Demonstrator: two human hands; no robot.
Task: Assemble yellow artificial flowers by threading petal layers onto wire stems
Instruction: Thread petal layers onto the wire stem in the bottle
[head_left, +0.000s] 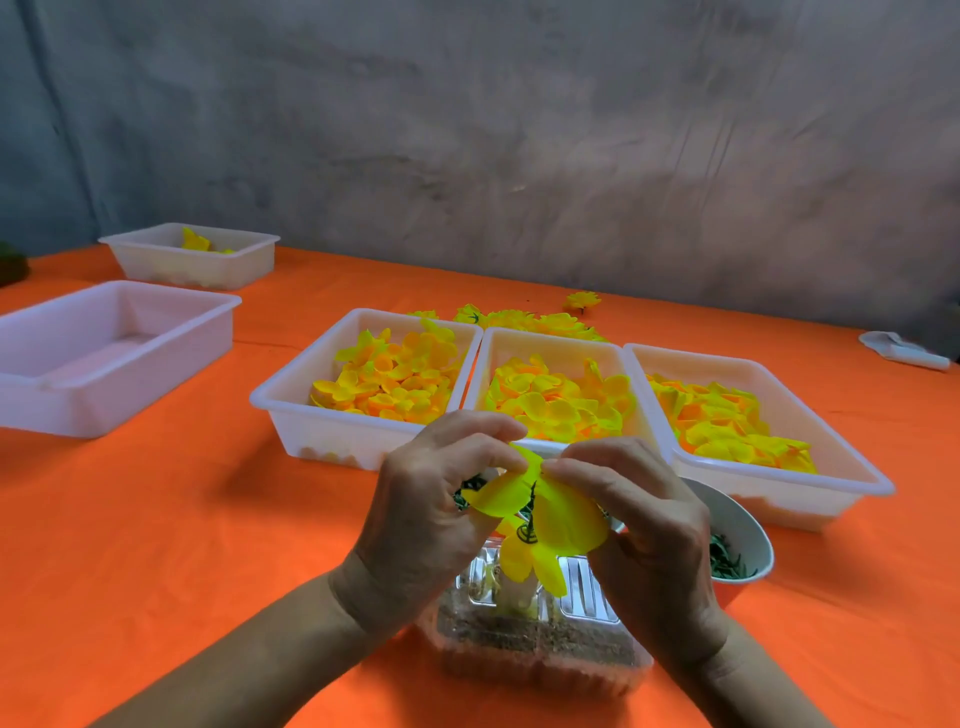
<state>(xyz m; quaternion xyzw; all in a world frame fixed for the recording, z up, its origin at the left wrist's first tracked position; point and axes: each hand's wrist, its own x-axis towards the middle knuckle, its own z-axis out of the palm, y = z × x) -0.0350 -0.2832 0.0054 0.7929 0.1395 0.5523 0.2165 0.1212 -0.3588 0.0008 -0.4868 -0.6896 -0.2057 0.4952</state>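
- Two hands worked at the near middle of the orange-covered counter (182, 519); the left hand (431, 514) and the right hand (644, 525) each pinched an edge of one bright yellow fabric petal layer (550, 514) between them.
- One thin dark green wire stem (532, 493) poked up through that layer's middle.
- Just beyond the hands stood three white plastic trays of loose yellow petals in a row: left (291, 400), middle (550, 340), right (852, 467).
- Two more white trays lay well off to the left: one empty (31, 400), and one farther back (156, 260) with a few yellow pieces.
- One white bowl of green bits (748, 540) sat just beside the right hand.
- One clear plastic box (540, 654) sat under the hands.
- Finished yellow flowers (524, 319) lay in a heap behind the trays; their number could not be told.
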